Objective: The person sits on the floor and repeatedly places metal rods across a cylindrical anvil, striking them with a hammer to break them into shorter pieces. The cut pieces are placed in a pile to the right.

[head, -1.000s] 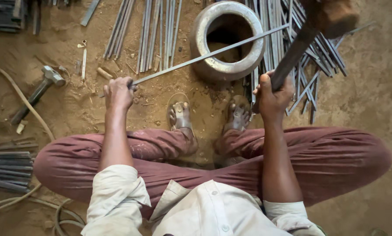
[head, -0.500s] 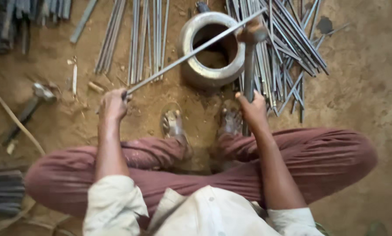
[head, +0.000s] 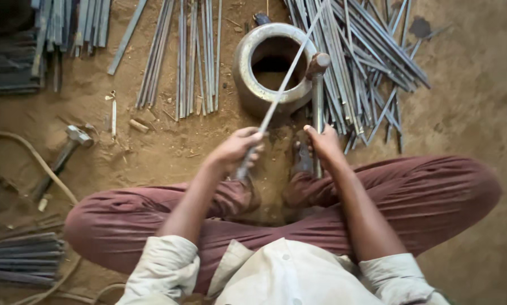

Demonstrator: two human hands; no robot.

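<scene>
A heavy grey metal ring lies on the dirt as an anvil. Right of it sprawls a heap of thin steel rods. Across its rim rests a long thin steel rod, steadied by the closed left hand. The right hand clasps a metal-headed hammer, its head at the rim.

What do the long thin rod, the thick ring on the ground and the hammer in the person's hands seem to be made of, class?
Long thin grey rod: likely steel; dull, straight, matching the piled rods.
Thick grey ring: probably heavy cast metal; worn, scuffed rim.
Hammer in the right hand: rusty brown head, greyish handle; handle material unclear.
The left hand grips the rod.
</scene>
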